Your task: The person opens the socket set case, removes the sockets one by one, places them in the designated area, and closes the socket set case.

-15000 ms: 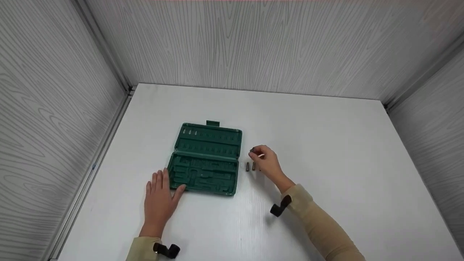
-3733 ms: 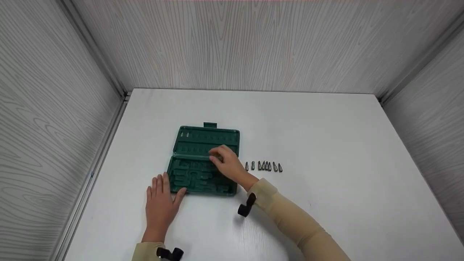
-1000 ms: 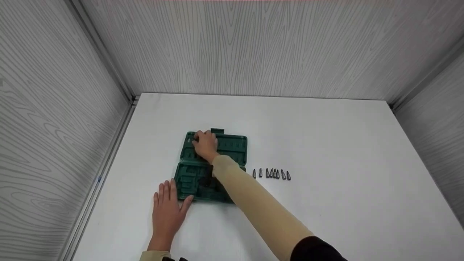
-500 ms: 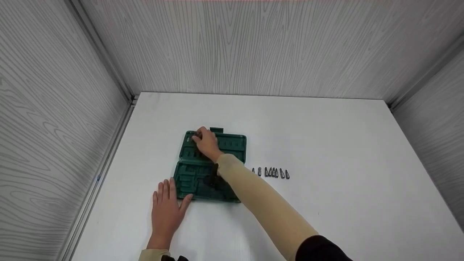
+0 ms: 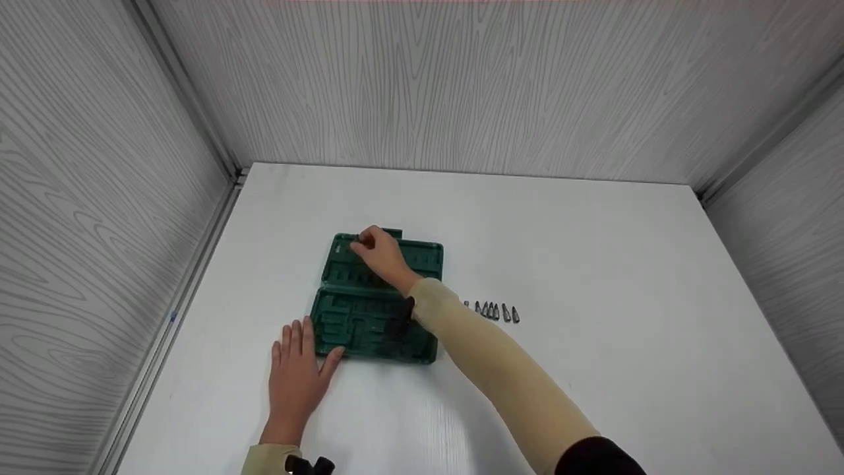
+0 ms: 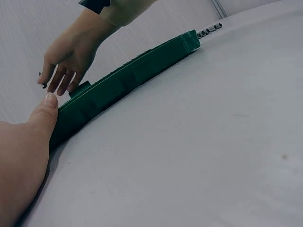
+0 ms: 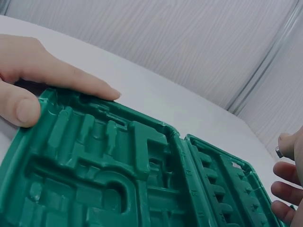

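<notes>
A green plastic bit case (image 5: 372,326) lies unfolded on the table, moulded hollows facing up. My left hand (image 5: 295,379) rests against its near left corner, fingers straight along the side and thumb on the front edge. Over the far left part of the lid, my right hand (image 5: 388,260) pinches a small metal screwdriver bit (image 7: 278,152) between thumb and fingertips. The left wrist view shows this hand (image 6: 73,49) raised above the case. One more bit (image 5: 338,249) sits in the lid's far left slot. The right forearm covers part of the case.
Several metal bits (image 5: 491,311) lie in a row on the white table (image 5: 593,264), right of the case; the sleeve hides the row's left end. A latch tab (image 5: 393,233) sticks out from the lid's far edge. Wood-grain panels (image 5: 422,86) stand around the table.
Fifteen seconds ago three bits showed in the lid; now one does, and the row on the table is longer. My right hand has lifted a bit from the lid. The left hand stays.
</notes>
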Motion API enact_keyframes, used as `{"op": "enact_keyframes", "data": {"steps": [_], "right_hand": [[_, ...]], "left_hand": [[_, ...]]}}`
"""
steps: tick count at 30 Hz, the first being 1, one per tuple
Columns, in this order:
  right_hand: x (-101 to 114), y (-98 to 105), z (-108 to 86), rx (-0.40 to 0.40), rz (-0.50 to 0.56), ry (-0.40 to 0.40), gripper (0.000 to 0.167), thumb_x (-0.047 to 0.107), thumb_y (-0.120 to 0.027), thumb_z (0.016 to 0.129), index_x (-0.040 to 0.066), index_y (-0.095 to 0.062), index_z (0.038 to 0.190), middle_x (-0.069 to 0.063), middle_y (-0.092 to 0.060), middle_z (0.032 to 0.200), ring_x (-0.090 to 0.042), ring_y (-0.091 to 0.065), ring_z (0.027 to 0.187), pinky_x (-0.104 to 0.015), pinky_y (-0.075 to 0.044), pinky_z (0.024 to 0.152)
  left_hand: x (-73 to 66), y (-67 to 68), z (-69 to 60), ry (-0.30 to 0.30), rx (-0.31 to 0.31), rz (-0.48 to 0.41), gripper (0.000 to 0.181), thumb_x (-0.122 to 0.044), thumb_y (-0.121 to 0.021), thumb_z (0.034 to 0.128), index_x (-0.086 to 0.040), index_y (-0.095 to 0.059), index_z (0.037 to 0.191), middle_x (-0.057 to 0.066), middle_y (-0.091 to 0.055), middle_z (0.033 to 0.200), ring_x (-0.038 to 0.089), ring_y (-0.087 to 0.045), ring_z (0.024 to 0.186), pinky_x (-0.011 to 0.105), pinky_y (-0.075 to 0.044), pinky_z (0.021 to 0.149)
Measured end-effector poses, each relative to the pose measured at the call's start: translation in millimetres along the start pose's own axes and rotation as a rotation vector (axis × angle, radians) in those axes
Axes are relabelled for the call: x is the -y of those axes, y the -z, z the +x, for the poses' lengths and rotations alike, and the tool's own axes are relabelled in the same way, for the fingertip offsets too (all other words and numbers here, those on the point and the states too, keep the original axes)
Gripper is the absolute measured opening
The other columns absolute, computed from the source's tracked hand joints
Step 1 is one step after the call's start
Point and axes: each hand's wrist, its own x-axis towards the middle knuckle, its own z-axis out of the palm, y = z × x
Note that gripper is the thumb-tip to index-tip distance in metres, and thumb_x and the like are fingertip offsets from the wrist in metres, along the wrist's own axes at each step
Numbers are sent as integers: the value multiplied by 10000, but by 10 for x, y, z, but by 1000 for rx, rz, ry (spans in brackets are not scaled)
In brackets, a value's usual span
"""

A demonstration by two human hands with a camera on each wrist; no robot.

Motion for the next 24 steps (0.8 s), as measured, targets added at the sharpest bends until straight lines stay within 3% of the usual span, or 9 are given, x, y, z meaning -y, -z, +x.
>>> {"op": "enact_keyframes", "data": {"steps": [24], "right_hand": [[-76, 368, -534, 44, 182, -3, 222, 224, -631, 902, 40, -588, 1019, -49, -576, 967, -142, -517, 846, -270, -452, 735]], "left_hand": [[11, 3, 96, -8, -12, -18, 864, -598, -442, 900, 26, -219, 1456, 275, -264, 1454, 404, -167, 1365, 539, -119, 1081]]}}
